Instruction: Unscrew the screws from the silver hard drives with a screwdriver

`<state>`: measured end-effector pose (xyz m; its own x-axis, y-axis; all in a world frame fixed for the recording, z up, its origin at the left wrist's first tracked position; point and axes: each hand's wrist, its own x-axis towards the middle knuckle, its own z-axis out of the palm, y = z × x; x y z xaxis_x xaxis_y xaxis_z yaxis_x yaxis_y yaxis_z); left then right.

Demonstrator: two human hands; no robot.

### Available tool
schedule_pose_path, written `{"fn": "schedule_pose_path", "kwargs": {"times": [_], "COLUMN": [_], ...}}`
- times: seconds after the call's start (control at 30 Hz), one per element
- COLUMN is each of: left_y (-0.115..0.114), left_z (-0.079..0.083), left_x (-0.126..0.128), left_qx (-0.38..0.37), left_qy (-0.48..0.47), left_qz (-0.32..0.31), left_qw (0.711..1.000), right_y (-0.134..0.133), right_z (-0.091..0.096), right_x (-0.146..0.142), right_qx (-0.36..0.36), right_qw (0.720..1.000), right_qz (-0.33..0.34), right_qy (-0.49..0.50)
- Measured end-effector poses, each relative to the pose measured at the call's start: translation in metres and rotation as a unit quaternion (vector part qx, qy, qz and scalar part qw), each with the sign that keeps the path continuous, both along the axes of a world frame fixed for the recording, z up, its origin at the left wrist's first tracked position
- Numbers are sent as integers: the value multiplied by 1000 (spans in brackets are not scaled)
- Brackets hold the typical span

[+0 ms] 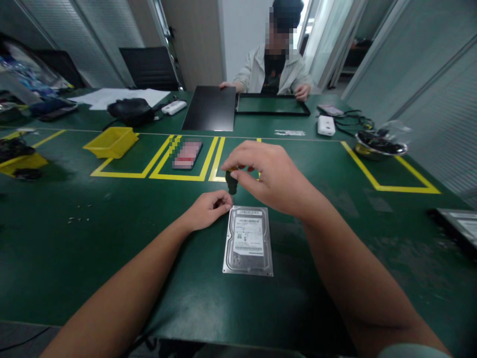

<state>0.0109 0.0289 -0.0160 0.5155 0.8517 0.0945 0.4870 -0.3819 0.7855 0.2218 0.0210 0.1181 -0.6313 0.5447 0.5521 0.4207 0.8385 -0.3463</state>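
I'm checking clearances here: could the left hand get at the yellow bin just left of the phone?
Probably yes: between the left hand and the yellow bin lie green tabletop and flat yellow tape, and the phone sits beyond that path. It may take some stretch.

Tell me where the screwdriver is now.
At the centre of the head view, the screwdriver is held by the right hand, near the upper left corner of the hard drive, beside the left hand.
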Motion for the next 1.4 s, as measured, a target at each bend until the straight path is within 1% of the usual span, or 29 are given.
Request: {"fn": "schedule_pose_path", "kwargs": {"times": [0.17, 0.5, 0.73, 0.93, 1.03, 1.2, 1.4], "left_y": [0, 0, 0, 0, 1, 0, 0], "left_z": [0, 2, 2, -2, -3, 0, 0], "left_x": [-1, 1, 1, -1, -1, 0, 1], "left_qx": [-4, -5, -7, -11, -14, -9, -10], "left_qy": [-1, -2, -4, -9, -15, -10, -11], "left_qz": [3, 1, 3, 0, -2, -3, 0], "left_qw": [1000, 1000, 1000, 1000, 1000, 1000, 1000], "right_y": [0, 0, -1, -2, -1, 0, 0], "right_z": [0, -1, 0, 0, -1, -1, -1], "right_x": [-1, -2, -1, -2, -3, -4, -2], "right_qx": [3, -15, -19, -30, -27, -19, -7], "right_qw": [1000, 1000, 1000, 1000, 1000, 1000, 1000], "right_qz": [6, -11, -1, 7, 8, -15, -8], "right_qy": [-5, 0, 1, 3, 9, 3, -3]}}
